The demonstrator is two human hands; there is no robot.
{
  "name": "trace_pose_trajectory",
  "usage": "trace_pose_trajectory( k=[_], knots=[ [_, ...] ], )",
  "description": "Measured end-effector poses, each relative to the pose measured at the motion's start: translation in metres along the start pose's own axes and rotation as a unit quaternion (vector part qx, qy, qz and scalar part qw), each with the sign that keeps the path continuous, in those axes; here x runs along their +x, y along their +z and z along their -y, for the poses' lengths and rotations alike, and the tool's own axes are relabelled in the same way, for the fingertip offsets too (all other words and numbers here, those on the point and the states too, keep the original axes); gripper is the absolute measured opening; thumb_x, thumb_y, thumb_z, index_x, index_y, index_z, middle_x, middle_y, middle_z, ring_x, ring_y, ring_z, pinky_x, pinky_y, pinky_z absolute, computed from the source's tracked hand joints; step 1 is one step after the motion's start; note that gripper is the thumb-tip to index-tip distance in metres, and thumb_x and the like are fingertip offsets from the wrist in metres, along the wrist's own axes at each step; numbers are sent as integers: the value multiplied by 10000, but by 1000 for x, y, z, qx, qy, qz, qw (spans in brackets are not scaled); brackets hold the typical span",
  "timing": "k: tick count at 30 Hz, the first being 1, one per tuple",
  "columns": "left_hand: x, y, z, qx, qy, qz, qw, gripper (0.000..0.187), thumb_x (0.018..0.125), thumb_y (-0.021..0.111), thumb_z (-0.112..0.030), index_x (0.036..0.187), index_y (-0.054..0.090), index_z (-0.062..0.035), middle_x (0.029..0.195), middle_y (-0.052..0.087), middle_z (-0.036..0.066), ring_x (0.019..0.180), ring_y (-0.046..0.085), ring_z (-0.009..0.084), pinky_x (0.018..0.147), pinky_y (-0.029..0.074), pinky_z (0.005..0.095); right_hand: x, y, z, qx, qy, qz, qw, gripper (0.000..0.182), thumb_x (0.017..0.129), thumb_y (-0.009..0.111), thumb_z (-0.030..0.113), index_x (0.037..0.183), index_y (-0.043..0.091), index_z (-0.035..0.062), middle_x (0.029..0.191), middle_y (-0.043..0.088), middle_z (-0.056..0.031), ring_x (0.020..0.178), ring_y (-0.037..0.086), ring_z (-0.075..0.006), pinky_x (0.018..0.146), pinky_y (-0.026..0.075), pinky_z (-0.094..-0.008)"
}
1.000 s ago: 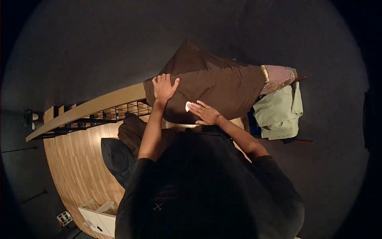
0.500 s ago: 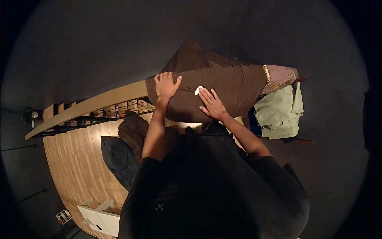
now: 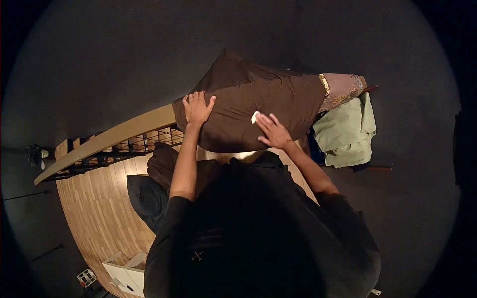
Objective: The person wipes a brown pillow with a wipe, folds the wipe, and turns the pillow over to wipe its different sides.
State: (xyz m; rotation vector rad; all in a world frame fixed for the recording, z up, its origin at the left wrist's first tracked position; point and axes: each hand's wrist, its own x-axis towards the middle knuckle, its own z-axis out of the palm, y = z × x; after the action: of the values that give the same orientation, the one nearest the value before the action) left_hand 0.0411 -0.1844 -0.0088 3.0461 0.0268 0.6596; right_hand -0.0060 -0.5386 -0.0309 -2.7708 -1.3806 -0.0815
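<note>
A dark brown cloth garment [image 3: 243, 99] is spread over a long, narrow board. My left hand [image 3: 198, 110] lies flat near the cloth's left end, its fingers spread and nothing in them. Nearer the middle of the cloth, my right hand [image 3: 276, 133] has its fingers stretched out, their tips over a small white piece [image 3: 255, 117]. Part of that piece is hidden under the fingertips. Creases run across the cloth to the right of both hands.
Left of the cloth, the bare tan board [image 3: 126, 121] runs above a black wire rack [image 3: 141, 143]. A patterned pinkish fabric [image 3: 343, 88] and a folded pale green cloth [image 3: 345, 134] are at the right. Dark cloth heaps [image 3: 146, 196] and a white cabinet [image 3: 121, 275] stand on the wooden floor [image 3: 94, 213].
My right hand has slid rightward over the cloth, with the white piece moving along under its fingertips. The left hand keeps its place on the cloth; the whole view has shifted slightly.
</note>
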Motion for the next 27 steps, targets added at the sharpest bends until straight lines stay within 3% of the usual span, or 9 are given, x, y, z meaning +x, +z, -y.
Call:
trace_pose_trajectory(
  k=[6,10,13,15,17,18,20,25,27],
  knots=[
    [3,-8,-4,-2,-23,77,997,619,970,422,-574,1195,623,-34,1198,600,140,1141,531,305,1076,301,520,-8,-10,-7,9,53,-43,998,759,989,417,521,1547,268,26,1631,228,-127,1514,183,-232,1230,99,-459],
    [1,-13,-12,30,-17,35,999,564,990,421,-510,1324,579,-85,1384,523,138,1347,411,300,1129,243,571,-19,-20,-38,-101,-4,-26,995,770,975,416,535,1536,290,23,1629,244,-105,1505,198,-231,1233,73,-449],
    [3,-18,-46,104,12,3,994,533,1006,421,-433,1452,477,-146,1533,394,97,1470,258,285,1142,182,645,-28,-14,-26,3,-36,-22,999,757,978,426,526,1533,297,27,1629,247,-98,1505,201,-227,1233,78,-448],
    [10,-16,-78,-95,45,63,992,537,1009,432,-363,1509,394,-169,1585,317,98,1497,204,300,1126,162,697,-26,-14,-27,98,-64,-26,993,745,981,436,516,1530,304,30,1629,250,-91,1504,203,-223,1232,83,-447],
    [12,-10,-112,-178,-8,173,969,655,1000,416,-495,1554,304,-163,1641,189,113,1522,128,309,1130,108,716,-30,-18,-40,57,-40,-30,997,747,982,435,522,1530,305,32,1629,249,-90,1504,202,-221,1232,84,-447],
    [12,-12,-126,-177,-11,172,969,655,1000,416,-495,1554,304,-163,1641,189,113,1522,128,309,1130,108,716,-31,-22,-51,14,-14,-33,999,749,982,433,528,1530,306,34,1629,248,-89,1505,201,-219,1232,85,-446],
    [8,-20,-148,-73,-53,215,972,837,952,368,-677,1581,225,-145,1660,109,122,1534,70,302,1149,57,697,-36,-26,-67,-70,36,-37,996,752,984,430,541,1529,308,37,1630,247,-88,1505,198,-215,1232,88,-445],
    [4,-12,-145,-33,-44,208,977,1017,871,307,-833,1600,125,-148,1674,25,74,1541,-11,265,1155,-43,672,-59,-9,-57,78,-93,26,992,753,980,466,506,1538,292,31,1638,230,-77,1505,212,-209,1226,115,-463],
    [7,-10,-142,-46,-48,202,977,1019,871,314,-830,1599,128,-142,1674,25,76,1541,-11,265,1157,-42,670,-59,-9,-69,27,-39,-8,999,760,976,470,512,1538,292,32,1639,227,-77,1505,213,-209,1227,113,-464]
  ],
)
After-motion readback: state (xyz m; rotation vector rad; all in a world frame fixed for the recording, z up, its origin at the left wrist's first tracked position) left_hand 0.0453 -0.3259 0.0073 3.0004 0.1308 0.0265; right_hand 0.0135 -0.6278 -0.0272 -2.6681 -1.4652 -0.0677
